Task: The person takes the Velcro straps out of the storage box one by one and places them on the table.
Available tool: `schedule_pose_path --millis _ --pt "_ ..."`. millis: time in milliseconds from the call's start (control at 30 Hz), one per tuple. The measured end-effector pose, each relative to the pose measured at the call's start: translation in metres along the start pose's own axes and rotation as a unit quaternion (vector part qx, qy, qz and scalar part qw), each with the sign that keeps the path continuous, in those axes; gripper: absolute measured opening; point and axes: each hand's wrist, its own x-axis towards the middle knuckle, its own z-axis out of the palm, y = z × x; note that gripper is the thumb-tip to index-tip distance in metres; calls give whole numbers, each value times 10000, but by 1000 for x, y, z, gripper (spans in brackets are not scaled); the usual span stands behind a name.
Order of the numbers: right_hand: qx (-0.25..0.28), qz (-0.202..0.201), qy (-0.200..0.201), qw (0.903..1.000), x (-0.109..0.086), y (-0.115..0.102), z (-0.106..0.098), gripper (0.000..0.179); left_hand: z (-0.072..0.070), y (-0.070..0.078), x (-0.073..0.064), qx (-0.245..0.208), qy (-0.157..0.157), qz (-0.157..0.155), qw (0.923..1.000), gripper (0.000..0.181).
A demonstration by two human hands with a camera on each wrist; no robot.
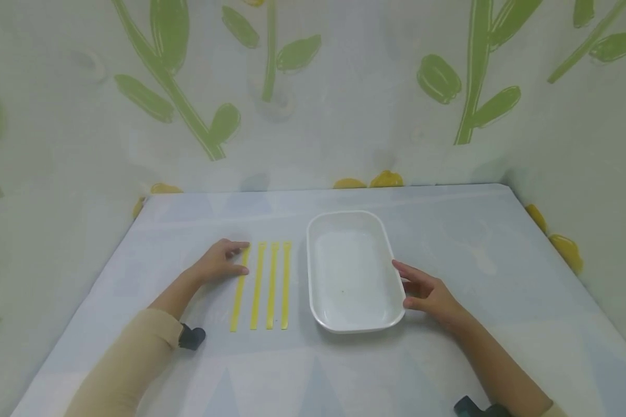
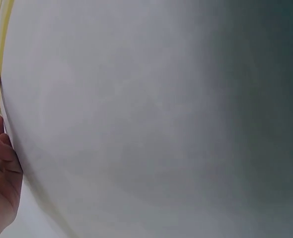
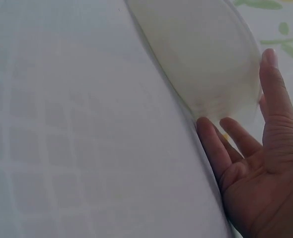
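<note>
Several thin, flat yellow strips lie side by side on the table, their far ends slightly wider. My left hand (image 1: pixel 220 262) is at the leftmost yellow strip (image 1: pixel 238 301), its fingertips right at the far end and the thumb lower along it. In the left wrist view that hand (image 2: pixel 5 173) shows only at the left edge, beside yellow strips (image 2: pixel 4 29). A white rectangular tray (image 1: pixel 351 272) stands right of the strips. My right hand (image 1: pixel 431 296) rests at its right side, fingers and thumb spread along the wall. The right wrist view shows the tray wall (image 3: pixel 206 54) against the fingertips.
A pale patterned cloth covers the table (image 1: pixel 271 376). Behind and beside it rise pale walls (image 1: pixel 344 116) printed with green leaves. Dark wrist mounts sit on both arms, the left mount (image 1: pixel 191 337) low over the cloth.
</note>
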Motion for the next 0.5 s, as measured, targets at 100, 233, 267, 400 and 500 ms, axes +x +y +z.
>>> schedule_pose_path --millis 100,233,267,400,500 --pt "10 8 -19 10000 -1 0 0 68 -1 2 -2 -100 -44 -58 9999 78" --pt "39 -28 -112 9999 -1 0 -2 67 -7 6 -7 -498 -7 255 9984 78" --pt "41 -38 -129 9999 -2 -1 -2 67 -8 8 -8 -595 7 336 9977 78" --pt "6 -66 -110 9999 -2 -3 -5 65 -15 14 -14 -982 35 634 9931 75" --pt "-107 66 147 9998 -2 -5 -5 63 -16 21 -17 -1050 69 882 9905 74"
